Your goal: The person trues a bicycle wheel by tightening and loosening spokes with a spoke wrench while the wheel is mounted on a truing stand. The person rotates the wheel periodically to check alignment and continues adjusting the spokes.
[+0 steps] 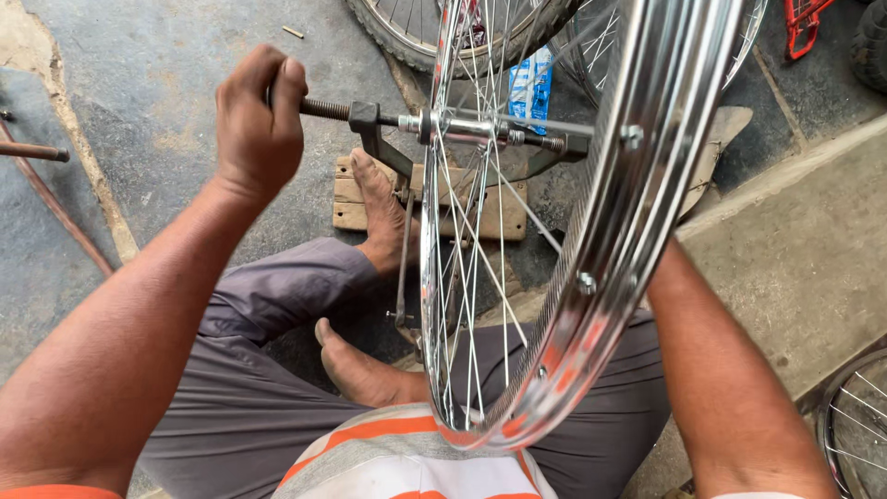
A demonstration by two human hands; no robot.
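Our left hand [259, 115] has open floor [166, 92] around it; rim [637, 185] and spokes [467, 277] block the right side.

On the grey floor [166, 102] a brown pipe [37, 151] lies at the left edge. A blue and white packet [530, 85] stands behind, near a tyred wheel [407, 37]. A red metal frame [802, 23] is in the top right corner, and another spoked wheel [855, 425] lies at the bottom right.
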